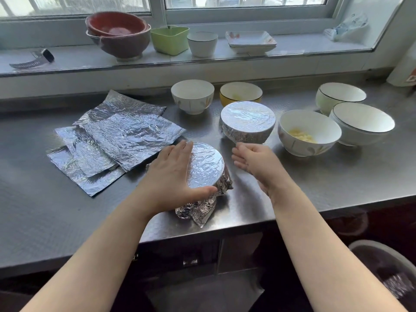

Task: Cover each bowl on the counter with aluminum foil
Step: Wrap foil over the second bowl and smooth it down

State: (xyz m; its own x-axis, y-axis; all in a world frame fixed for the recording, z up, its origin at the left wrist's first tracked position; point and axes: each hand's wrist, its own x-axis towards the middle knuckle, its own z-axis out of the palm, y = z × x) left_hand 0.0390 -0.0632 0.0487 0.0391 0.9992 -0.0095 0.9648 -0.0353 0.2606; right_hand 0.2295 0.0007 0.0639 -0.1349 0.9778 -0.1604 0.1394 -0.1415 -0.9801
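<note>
Near foil-wrapped bowl (208, 170): left rim hidden beneath the left hand (173, 174). Yellow bowl (240, 93): partly occluded by the far foil-wrapped bowl (247, 121). Bin (387, 266): cropped at right edge.

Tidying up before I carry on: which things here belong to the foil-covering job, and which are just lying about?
Job: foil sheets; two covered bowls; five open counter bowls; left hand.
Lying about: sill dishes; wavy cutter; plastic bag.

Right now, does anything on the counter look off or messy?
Only the near foil-covered bowl: loose foil bunches out in a crumpled tail at its front, near the counter edge. The other covered bowl looks neat. No spills.
</note>
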